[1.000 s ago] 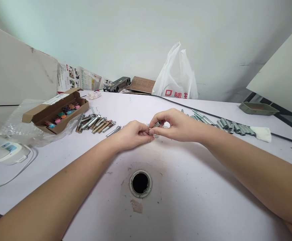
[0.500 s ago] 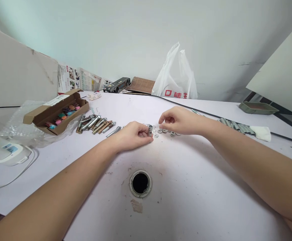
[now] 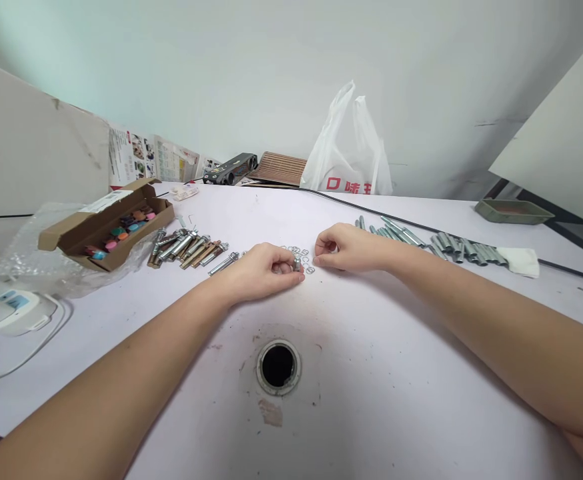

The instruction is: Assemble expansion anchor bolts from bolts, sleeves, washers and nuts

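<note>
My left hand [image 3: 261,273] is closed around a short silver piece of an expansion bolt [image 3: 297,265]. Only its end shows between thumb and fingers; the rest is hidden. Just to the right, my right hand [image 3: 344,248] has its fingers curled and thumb and fingertip pressed together low at the table; whether something small is between them is hidden. Several thin metal washers [image 3: 305,253] lie scattered between the two hands. A pile of expansion bolts [image 3: 186,247] rests left of my left hand. Beyond my right forearm lie threaded rods [image 3: 396,230] and metal sleeves [image 3: 466,249].
An open cardboard box [image 3: 116,223] with colourful-capped items sits on bubble wrap at left, near a white device [image 3: 16,310]. A round hole [image 3: 278,367] opens in the near tabletop. A plastic bag [image 3: 349,160], black cable [image 3: 331,198] and green tray [image 3: 514,211] are at the back.
My right hand has moved slightly left and down, its fingertips pinching together over the rings and nuts there. The piece in my left hand sits lower and looks more tilted.
</note>
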### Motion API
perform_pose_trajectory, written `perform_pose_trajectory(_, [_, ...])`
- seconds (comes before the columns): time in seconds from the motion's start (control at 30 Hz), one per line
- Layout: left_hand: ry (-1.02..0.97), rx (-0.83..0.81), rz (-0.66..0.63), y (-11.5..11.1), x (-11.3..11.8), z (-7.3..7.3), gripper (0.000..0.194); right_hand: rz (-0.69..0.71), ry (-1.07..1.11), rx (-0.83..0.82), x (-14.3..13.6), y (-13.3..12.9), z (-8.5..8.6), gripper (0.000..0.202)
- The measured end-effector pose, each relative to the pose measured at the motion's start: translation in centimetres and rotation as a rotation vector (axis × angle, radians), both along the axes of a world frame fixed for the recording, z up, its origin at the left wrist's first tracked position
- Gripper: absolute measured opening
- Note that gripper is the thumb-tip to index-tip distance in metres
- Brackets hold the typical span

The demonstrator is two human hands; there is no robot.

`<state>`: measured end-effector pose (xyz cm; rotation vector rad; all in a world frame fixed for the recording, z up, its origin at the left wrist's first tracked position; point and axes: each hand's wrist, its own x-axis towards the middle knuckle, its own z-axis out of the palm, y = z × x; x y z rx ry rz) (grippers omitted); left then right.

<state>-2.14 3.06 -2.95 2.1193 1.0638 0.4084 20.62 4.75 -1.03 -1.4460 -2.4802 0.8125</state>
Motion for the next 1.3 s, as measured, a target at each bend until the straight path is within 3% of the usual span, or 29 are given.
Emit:
perform_pose_trajectory(0.17, [0.015,-0.017,0.004,0.0,0.1,0.1,0.034,0.017,0.074,-0.154,-0.5,-0.7,0.6,0.025])
perform_pose_trajectory(0.5, [0.021,0.0,0.001,0.0,0.1,0.2,0.033,-0.051,-0.005,-0.079,-1.2,-0.5,-0.7,0.023])
perform_pose_trajectory(0.77, [0.036,0.005,0.003,-0.1,0.0,0.3,0.033,-0.01,0.025,-0.083,-1.1,-1.0,0.5,0.02])
perform_pose_trajectory(0.93, [0.024,-0.007,-0.012,-0.2,-0.1,0.2,0.033,-0.071,0.351,0.002,-1.6,-2.0,2.1,0.029])
perform_pose_trajectory(1.0, [0.062,0.002,-0.032,0.0,-0.2,0.0,0.033,-0.036,0.439,0.065,-2.0,-2.4,2.2,0.027])
perform_pose_trajectory(1.3, [0.09,-0.006,-0.077,0.0,-0.3,0.1,0.026,0.109,0.406,0.191,-2.2,-2.6,1.6,0.014])
